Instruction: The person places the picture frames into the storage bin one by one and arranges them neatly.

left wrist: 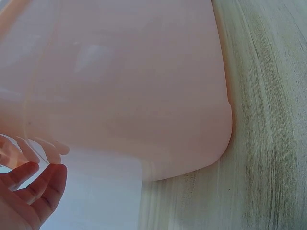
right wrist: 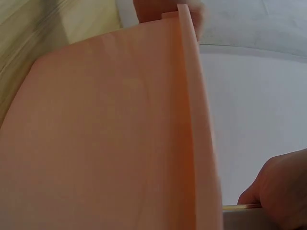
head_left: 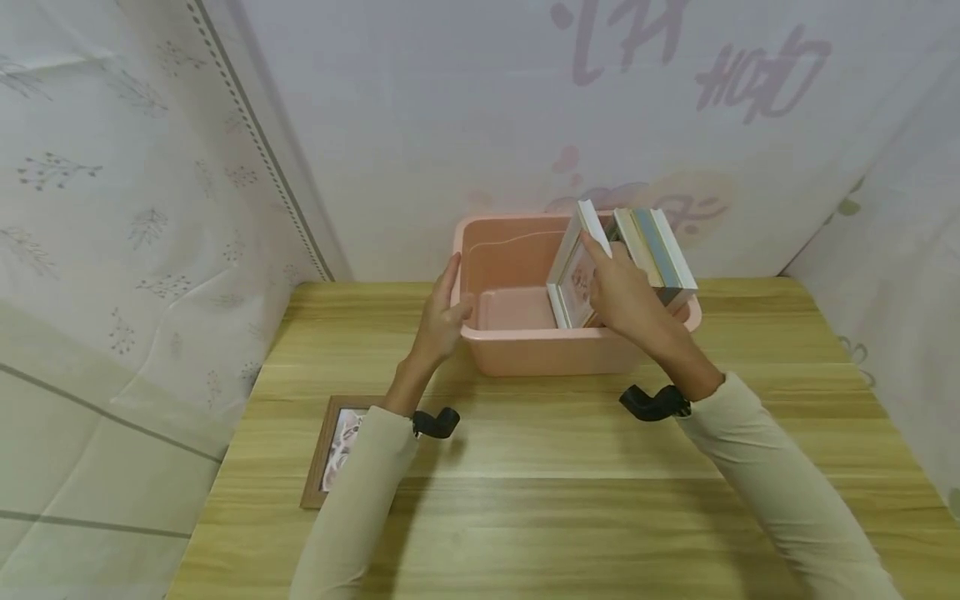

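Pale fabric backdrops (head_left: 420,108) are filling the top and both sides of the head view, sagging in soft folds and carrying twig prints at left and faded lettering at upper right. A wood-grain counter (head_left: 540,517) is stretching across the lower half in yellowish bands. A pink plastic basin (head_left: 551,357), glossy and rounded-rectangular, is sitting at the centre against the counter's back edge. Cream sleeves (head_left: 780,483) are reaching up from the bottom corners and running out of frame.

At lower left, a brown wooden photo frame (head_left: 317,471) is lying flat, the left sleeve covering much of its picture. Inside the basin's right end, a row of slim upright panels (head_left: 648,246) is showing cream, blue and white edges; whether they are frames or books is hard to make out. Just left of them, a white-edged picture frame (head_left: 579,287) is leaning, its pinkish print partly hidden.

The right grip (head_left: 621,292) is grasping that white-edged frame, index finger lying along its edge; the right wrist view is cutting this off at lower right. The left grip (head_left: 441,317) is holding the basin's left rim, fingers mirroring in the shiny wall.
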`<move>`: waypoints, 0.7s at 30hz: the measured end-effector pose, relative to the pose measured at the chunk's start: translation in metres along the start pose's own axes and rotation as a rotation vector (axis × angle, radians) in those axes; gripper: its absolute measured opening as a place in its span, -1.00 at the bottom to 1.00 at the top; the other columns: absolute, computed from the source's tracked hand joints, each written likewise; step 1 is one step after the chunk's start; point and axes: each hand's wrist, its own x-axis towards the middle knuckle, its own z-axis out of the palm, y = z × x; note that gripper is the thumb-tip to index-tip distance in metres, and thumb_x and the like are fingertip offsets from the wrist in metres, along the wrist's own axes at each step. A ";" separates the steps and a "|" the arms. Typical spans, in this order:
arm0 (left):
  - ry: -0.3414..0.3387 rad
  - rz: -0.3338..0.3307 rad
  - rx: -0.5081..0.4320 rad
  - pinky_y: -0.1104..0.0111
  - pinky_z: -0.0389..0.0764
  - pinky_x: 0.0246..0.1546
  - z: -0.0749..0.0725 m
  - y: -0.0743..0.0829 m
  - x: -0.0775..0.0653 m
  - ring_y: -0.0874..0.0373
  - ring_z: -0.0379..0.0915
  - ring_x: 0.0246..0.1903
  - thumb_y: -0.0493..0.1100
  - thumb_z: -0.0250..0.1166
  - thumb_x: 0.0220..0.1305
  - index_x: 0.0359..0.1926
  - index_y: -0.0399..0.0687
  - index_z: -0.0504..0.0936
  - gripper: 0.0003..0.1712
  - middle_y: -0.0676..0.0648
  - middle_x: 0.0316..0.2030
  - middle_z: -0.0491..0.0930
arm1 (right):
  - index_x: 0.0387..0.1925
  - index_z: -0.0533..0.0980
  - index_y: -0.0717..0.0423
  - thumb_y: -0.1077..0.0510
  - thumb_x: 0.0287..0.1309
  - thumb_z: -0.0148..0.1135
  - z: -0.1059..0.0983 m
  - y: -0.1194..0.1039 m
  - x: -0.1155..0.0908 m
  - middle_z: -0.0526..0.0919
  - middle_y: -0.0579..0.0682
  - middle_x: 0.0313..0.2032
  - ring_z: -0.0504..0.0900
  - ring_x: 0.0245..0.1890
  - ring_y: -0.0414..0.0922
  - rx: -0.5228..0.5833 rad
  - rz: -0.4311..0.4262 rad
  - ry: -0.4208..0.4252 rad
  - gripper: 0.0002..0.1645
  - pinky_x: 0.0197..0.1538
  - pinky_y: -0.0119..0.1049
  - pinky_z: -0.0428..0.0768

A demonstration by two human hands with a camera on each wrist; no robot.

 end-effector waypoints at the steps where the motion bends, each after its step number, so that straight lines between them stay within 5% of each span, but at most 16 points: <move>1: -0.001 -0.003 0.002 0.22 -0.13 0.52 0.000 0.000 0.000 0.12 -0.23 0.53 -0.23 0.00 0.34 0.58 -0.02 -0.11 -0.16 -0.03 0.57 -0.11 | 0.57 -0.04 0.10 0.38 0.29 -0.11 0.001 0.000 0.001 0.20 0.56 0.29 0.41 -0.17 0.21 -0.007 0.002 -0.004 -0.16 -0.56 -0.18 0.43; 12: -0.018 -0.029 -0.016 0.07 -0.07 0.52 -0.006 0.043 -0.012 -0.11 -0.17 0.52 -0.31 -0.02 0.31 0.55 -0.28 -0.09 -0.17 -0.26 0.54 -0.09 | 0.56 -0.08 0.16 0.39 0.20 0.06 0.010 0.007 0.003 0.16 0.63 0.26 0.47 -0.13 0.31 -0.046 -0.002 0.003 -0.05 -0.41 0.04 0.55; 18: -0.009 -0.041 -0.015 0.06 0.12 0.46 -0.003 0.017 -0.004 -0.06 -0.03 0.49 -0.27 0.01 0.33 0.58 -0.08 -0.08 -0.16 -0.16 0.55 -0.06 | 0.55 -0.07 0.22 0.42 0.15 0.09 0.014 0.009 0.002 0.17 0.64 0.23 0.53 -0.27 0.33 -0.081 -0.009 0.048 -0.03 -0.49 0.03 0.56; 21: 0.004 -0.032 -0.009 0.05 0.19 0.43 -0.001 0.006 -0.002 -0.04 0.03 0.46 -0.23 0.02 0.34 0.58 0.03 -0.07 -0.16 -0.11 0.55 -0.05 | 0.52 -0.02 0.28 0.42 0.18 0.10 0.017 0.007 0.003 0.12 0.63 0.28 0.52 -0.10 0.43 -0.136 -0.036 0.079 -0.09 -0.28 0.15 0.64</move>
